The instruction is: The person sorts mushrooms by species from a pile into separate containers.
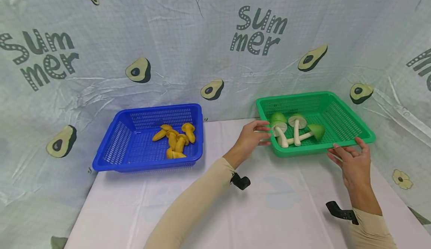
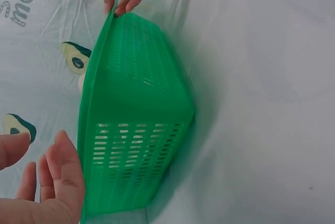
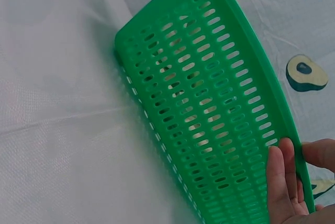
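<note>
A green plastic basket (image 1: 296, 151) stands at the right of the table, with several green-capped toy mushrooms (image 1: 316, 131) with white stems gathered toward its left side. At its left end is my left hand (image 1: 254, 136), fingers spread apart and thumb away from the rim; whether the fingertips touch the basket I cannot tell. My right hand (image 1: 355, 163) grips the front rim near the right corner. In the right wrist view the fingers (image 3: 282, 177) lie against the perforated outer wall, with the thumb across the rim.
A blue basket (image 1: 118, 165) holding several yellow-brown toy mushrooms (image 1: 181, 142) stands on the left of the table. Both baskets are on a white-covered table (image 1: 269, 211). Behind them hangs a pale cloth (image 1: 175, 54) printed with avocados and lettering.
</note>
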### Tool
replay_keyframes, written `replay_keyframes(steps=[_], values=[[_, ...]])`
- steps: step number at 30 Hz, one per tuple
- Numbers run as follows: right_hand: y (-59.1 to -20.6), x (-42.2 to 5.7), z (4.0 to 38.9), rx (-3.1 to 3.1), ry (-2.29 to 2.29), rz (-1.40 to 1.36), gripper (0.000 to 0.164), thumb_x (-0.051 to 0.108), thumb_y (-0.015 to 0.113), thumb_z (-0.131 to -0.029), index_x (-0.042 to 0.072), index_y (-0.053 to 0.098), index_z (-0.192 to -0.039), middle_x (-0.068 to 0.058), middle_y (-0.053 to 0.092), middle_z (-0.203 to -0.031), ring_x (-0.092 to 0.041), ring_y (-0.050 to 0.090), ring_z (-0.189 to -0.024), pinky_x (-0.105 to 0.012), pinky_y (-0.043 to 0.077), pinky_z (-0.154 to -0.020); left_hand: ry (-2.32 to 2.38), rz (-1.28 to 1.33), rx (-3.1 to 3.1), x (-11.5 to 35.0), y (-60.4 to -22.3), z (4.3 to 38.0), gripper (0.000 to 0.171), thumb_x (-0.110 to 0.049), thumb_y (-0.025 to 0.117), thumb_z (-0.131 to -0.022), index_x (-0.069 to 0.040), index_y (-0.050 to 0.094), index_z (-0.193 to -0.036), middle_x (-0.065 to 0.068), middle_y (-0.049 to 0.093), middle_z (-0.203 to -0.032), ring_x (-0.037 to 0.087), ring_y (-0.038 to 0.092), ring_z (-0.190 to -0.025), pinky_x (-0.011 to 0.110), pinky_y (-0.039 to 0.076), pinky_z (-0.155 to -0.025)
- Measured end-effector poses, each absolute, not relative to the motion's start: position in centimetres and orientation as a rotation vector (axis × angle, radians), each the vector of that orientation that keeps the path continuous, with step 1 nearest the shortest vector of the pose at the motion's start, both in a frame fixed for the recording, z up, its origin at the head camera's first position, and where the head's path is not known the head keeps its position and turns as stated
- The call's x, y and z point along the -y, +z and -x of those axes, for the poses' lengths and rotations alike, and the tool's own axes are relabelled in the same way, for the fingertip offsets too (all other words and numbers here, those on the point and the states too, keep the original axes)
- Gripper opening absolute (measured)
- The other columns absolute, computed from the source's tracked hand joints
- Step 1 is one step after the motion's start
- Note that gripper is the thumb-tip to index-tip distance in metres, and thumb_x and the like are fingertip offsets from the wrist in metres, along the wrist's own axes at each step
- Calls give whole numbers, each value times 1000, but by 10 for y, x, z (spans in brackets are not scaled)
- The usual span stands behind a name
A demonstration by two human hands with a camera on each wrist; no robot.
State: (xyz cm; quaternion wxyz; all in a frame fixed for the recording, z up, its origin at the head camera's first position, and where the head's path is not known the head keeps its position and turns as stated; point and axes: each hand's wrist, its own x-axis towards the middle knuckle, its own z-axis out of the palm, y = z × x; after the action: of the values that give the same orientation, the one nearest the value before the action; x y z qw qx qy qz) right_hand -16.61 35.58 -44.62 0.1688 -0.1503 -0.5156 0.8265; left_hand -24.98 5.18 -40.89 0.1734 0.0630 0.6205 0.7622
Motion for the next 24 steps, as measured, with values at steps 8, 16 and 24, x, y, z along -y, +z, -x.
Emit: replay_keyframes(steps=[8,16,24], values=[[-447,-359,164,1427,2366,422,98,-6,69,-91,24,7,-161,-7,57,-92,-20,76,-74,-33,61,-67,2184,-174,-1754,-41,-411,250,41,7,68,-92,0,62,-131,18,63,-118,19,66,-90,37,62,-77],[-447,-359,165,1427,2364,435,98,-5,69,-91,24,7,-161,-7,57,-93,-20,75,-73,-33,61,-67,2178,-159,-1737,-40,-414,250,40,7,67,-92,2,61,-131,27,59,-127,16,64,-88,35,62,-75],[-447,-357,170,1439,2376,411,99,-6,69,-92,23,6,-161,-7,58,-92,-19,75,-73,-33,61,-68,2185,-151,-1721,-41,-415,250,38,6,67,-93,0,62,-130,15,63,-114,17,65,-89,34,61,-74]])
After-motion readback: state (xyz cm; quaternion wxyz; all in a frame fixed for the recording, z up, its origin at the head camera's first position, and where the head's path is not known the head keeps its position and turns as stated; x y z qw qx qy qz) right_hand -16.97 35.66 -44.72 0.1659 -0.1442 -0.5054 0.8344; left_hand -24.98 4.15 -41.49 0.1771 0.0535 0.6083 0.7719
